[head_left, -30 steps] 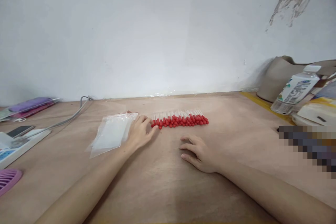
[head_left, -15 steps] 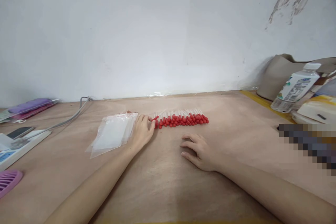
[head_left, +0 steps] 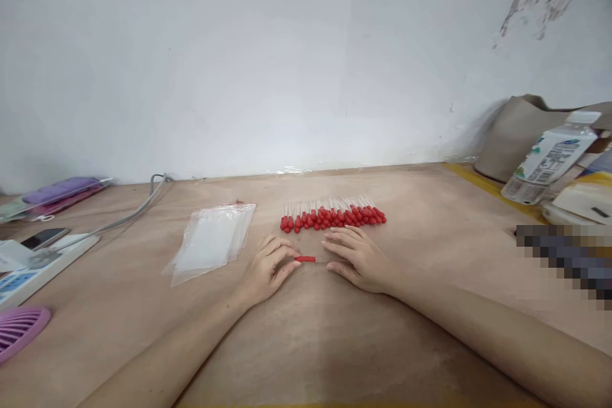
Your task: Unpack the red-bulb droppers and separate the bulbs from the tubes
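My left hand (head_left: 271,268) pinches the red rubber bulb of a dropper (head_left: 306,259) between thumb and fingertips. The dropper lies level, its thin clear tube pointing right. Around the tube end is my right hand (head_left: 358,258), thumb and fingers apart; whether it touches the tube I cannot tell. Just beyond both hands lies a row of droppers (head_left: 329,217), red bulbs facing me and clear tubes pointing at the wall. To the left of the row, a stack of clear zip bags (head_left: 210,242) rests flat on the table.
At left are a power strip (head_left: 48,268) with a grey cable (head_left: 129,217), a phone (head_left: 45,239), a pink slotted object (head_left: 21,331) and a purple packaged item (head_left: 62,190). A bottle (head_left: 549,156) and a grey-brown bag (head_left: 504,137) stand at right. A wall (head_left: 287,64) closes the back.
My left hand has drawn one dropper out of the left end of the row and brought it nearer to me. My right hand has moved slightly forward, to the dropper's tube end.
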A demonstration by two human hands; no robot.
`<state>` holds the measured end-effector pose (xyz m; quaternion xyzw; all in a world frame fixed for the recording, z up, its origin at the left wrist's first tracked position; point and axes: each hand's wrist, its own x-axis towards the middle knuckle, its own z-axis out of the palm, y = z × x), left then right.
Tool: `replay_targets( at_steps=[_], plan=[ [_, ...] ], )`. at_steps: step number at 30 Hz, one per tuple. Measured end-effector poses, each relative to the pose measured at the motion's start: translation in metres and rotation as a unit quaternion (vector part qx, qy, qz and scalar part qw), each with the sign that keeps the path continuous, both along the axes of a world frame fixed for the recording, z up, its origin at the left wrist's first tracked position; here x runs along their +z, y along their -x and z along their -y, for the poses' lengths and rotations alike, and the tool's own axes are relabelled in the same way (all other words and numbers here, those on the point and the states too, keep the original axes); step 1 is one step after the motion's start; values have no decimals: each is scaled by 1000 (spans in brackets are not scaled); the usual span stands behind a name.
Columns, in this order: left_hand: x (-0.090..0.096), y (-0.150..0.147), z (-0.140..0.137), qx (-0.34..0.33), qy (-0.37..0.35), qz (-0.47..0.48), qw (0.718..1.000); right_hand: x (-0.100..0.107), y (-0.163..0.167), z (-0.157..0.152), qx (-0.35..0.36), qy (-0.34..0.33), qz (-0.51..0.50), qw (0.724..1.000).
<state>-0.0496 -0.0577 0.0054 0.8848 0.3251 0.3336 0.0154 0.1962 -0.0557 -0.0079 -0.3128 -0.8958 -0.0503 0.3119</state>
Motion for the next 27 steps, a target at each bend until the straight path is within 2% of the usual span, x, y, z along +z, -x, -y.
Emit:
replay_targets(
  at_steps=[9, 16, 27],
  plan=[
    [0, -10, 0, -14, 38, -9, 999, -4, 5, -5, 26, 10, -39, 999],
    [-12, -27, -7, -41, 1, -24, 999, -5, 5, -4, 41, 16, -51, 998],
    [-14, -26, -7, -53, -71, -21, 996, -15, 6, -10, 49, 78, -16, 996]
  ],
)
